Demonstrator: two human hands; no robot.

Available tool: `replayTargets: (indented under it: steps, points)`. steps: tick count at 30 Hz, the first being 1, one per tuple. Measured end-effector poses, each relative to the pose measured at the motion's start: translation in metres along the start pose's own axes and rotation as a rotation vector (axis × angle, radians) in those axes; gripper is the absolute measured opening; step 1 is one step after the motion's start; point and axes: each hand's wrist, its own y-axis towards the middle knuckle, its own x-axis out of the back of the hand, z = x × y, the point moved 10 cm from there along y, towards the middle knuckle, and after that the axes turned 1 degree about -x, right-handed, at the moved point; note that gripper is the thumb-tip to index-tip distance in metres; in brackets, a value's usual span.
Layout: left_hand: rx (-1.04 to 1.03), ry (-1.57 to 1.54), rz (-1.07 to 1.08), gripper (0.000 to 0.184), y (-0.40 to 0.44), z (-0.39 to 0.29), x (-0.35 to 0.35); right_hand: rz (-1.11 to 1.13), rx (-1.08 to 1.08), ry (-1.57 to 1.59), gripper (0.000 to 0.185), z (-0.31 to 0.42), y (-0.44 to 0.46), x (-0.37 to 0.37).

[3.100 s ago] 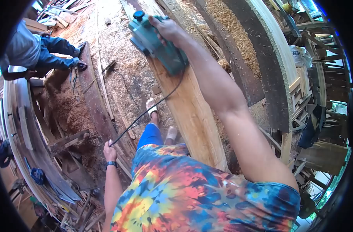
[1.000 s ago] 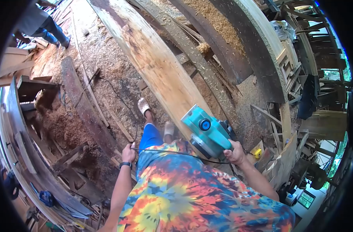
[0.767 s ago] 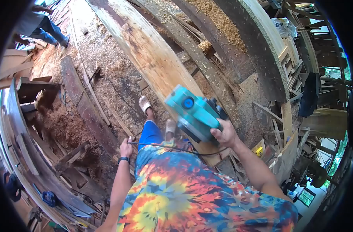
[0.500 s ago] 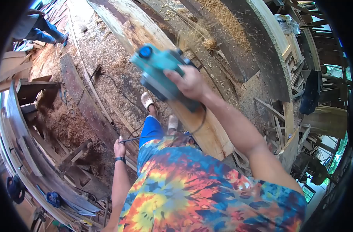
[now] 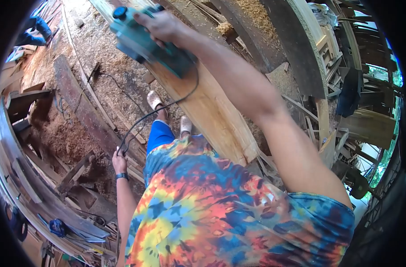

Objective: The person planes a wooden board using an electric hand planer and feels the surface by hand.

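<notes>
A teal electric hand planer [image 5: 152, 42] with a dark front knob rests on a long wooden plank [image 5: 212, 113], toward its far end. My right hand [image 5: 165, 27] is wrapped round the planer's handle, arm stretched forward. The tool is smeared by motion. Its black power cord [image 5: 167, 106] loops back across my front to my left hand [image 5: 120, 162], whose fingers are closed on it low at my left side. The plank's near part is pale and smooth-looking, with a cracked near end by my waist.
Shavings [image 5: 118, 58] cover the ground. A long dark board [image 5: 80, 95] lies to the left, near scrap wood [image 5: 76, 173]. More wide boards [image 5: 296, 44] lie to the right, beside stacked offcuts. Another person's legs [image 5: 36, 32] show at the upper left.
My right hand has pushed the planer forward along the plank, away from my body. The cord has drawn out farther behind it, while my left hand still holds it.
</notes>
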Motion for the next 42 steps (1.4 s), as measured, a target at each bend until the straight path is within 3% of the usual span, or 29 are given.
replayTargets:
  steps: [4, 8, 9, 11, 15, 20, 27, 34, 36, 37, 39, 40, 42]
  points:
    - [-0.007, 0.229, -0.006, 0.044, -0.026, -0.013, -0.011, -0.031, -0.03, -0.247, 0.06, -0.039, -0.145, 0.039]
    - [-0.169, 0.458, 0.089, 0.05, -0.025, -0.009, -0.042, 0.016, -0.187, -0.079, 0.065, -0.122, -0.307, 0.066]
    - [-0.274, 0.503, 0.064, 0.05, -0.035, -0.026, -0.053, 0.017, -0.238, -0.048, 0.067, -0.139, -0.346, 0.073]
    - [-0.297, 0.606, 0.147, 0.048, -0.071, -0.073, -0.084, 0.009, -0.329, 0.0, 0.073, -0.169, -0.416, 0.085]
    - [-0.349, 0.673, 0.272, 0.049, -0.097, -0.108, -0.133, -0.067, -0.322, -0.036, 0.082, -0.19, -0.477, 0.096]
    - [-0.326, 0.691, 0.274, 0.052, -0.095, -0.117, -0.143, -0.066, -0.246, -0.065, 0.079, -0.173, -0.437, 0.099]
    - [-0.241, 0.67, 0.211, 0.053, -0.077, -0.108, -0.102, 0.001, -0.228, -0.155, 0.062, -0.129, -0.302, 0.089]
    - [-0.257, 0.634, 0.137, 0.055, -0.062, -0.101, -0.078, -0.041, 0.131, -0.207, 0.058, -0.051, -0.123, 0.057]
    - [-0.247, 0.631, 0.135, 0.056, -0.052, -0.094, -0.073, -0.04, 0.117, -0.268, 0.067, -0.033, -0.073, 0.048]
    - [-0.21, 0.584, 0.125, 0.056, -0.039, -0.075, -0.067, 0.064, 0.009, -0.357, 0.067, -0.036, -0.045, 0.039]
    - [-0.191, 0.522, 0.091, 0.056, -0.037, -0.073, -0.062, -0.044, 0.027, -0.274, 0.068, -0.009, -0.02, 0.037]
    - [-0.194, 0.523, 0.099, 0.056, -0.037, -0.075, -0.063, 0.057, -0.153, -0.275, 0.066, -0.022, -0.001, 0.027]
    - [-0.2, 0.526, 0.111, 0.056, -0.032, -0.074, -0.057, -0.106, 0.194, -0.16, 0.057, 0.001, 0.031, 0.026]
